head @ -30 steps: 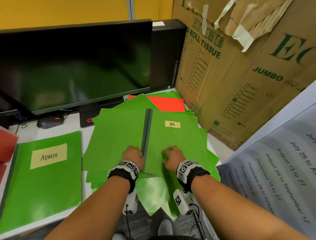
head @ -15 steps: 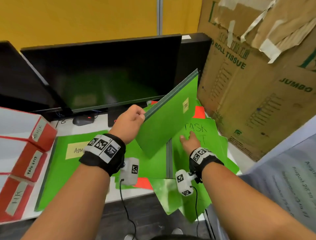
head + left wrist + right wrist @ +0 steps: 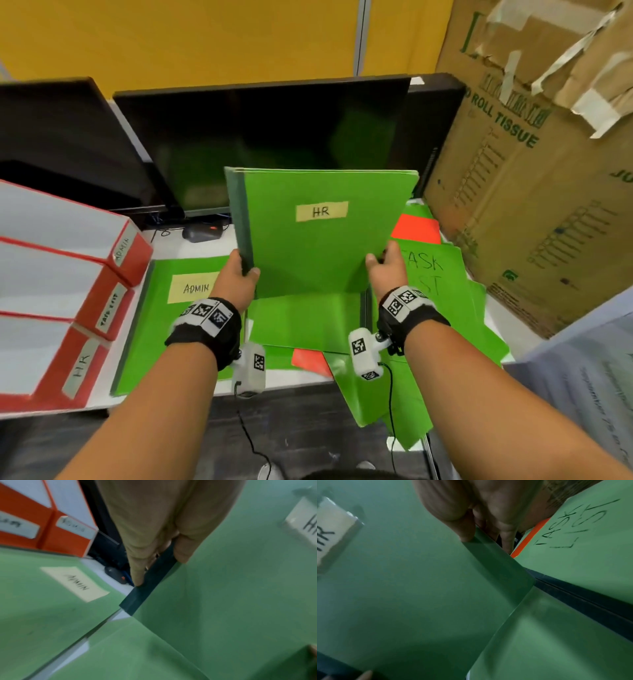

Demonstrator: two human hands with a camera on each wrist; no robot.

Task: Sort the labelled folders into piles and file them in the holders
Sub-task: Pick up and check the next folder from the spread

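A green folder labelled HR (image 3: pixel 318 240) stands upright over the desk's pile, its label facing me. My left hand (image 3: pixel 241 277) grips its dark spine edge (image 3: pixel 154 585), thumb on the front. My right hand (image 3: pixel 383 265) pinches the folder's right edge (image 3: pixel 488 555) between thumb and fingers. Flat on the desk to the left lies a green folder labelled ADMIN (image 3: pixel 164 308). A folder marked TASK LIST (image 3: pixel 435 274) lies at the right, on a loose pile of green and red folders (image 3: pixel 308 325). Three red holders (image 3: pixel 68 291) marked ADMIN, TASK LIST and HR stand at the left.
Two dark monitors (image 3: pixel 260 144) stand behind the desk, with a black mouse (image 3: pixel 202 233) below them. A big cardboard box (image 3: pixel 534 164) closes off the right side. A printed sheet (image 3: pixel 582 377) hangs at the lower right. Some green sheets overhang the desk's front edge (image 3: pixel 376 394).
The HR folder was lifted off the pile by my left hand and turned upright to face me. My right hand left the TASK LIST folder and took the HR folder's right edge.
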